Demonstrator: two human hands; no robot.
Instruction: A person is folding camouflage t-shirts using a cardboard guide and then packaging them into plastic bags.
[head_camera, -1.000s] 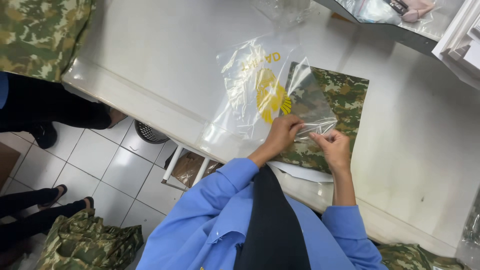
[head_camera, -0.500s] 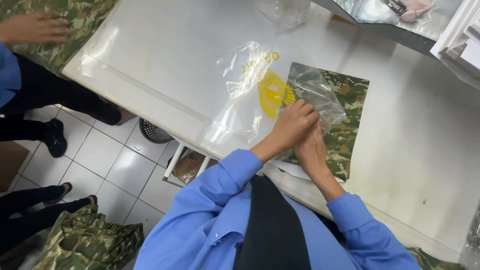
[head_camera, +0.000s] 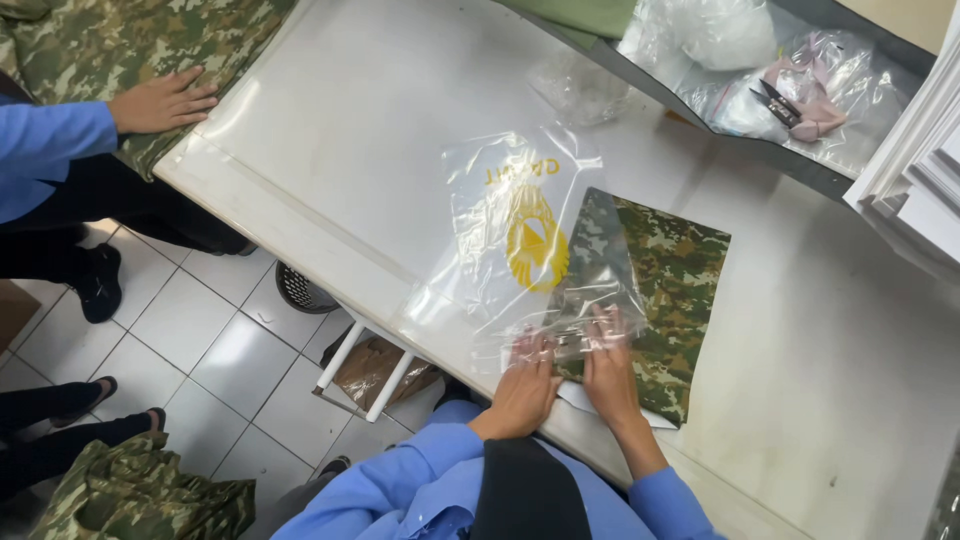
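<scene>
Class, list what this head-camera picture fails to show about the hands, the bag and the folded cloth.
- Fingertips of the left hand and right hand: under the clear plastic bag, grip unclear.
- Folded camouflage cloth: near end hidden by the hands.
- White sheet beneath the cloth: only a corner shows.

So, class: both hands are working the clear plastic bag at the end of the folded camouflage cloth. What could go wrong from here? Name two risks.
1. The clear plastic bag with the yellow print looks thin and crumpled; where the left hand and right hand press it, it might tear or bunch.
2. The folded camouflage cloth lies near the edge of the white table, so a push could slide it off.
</scene>
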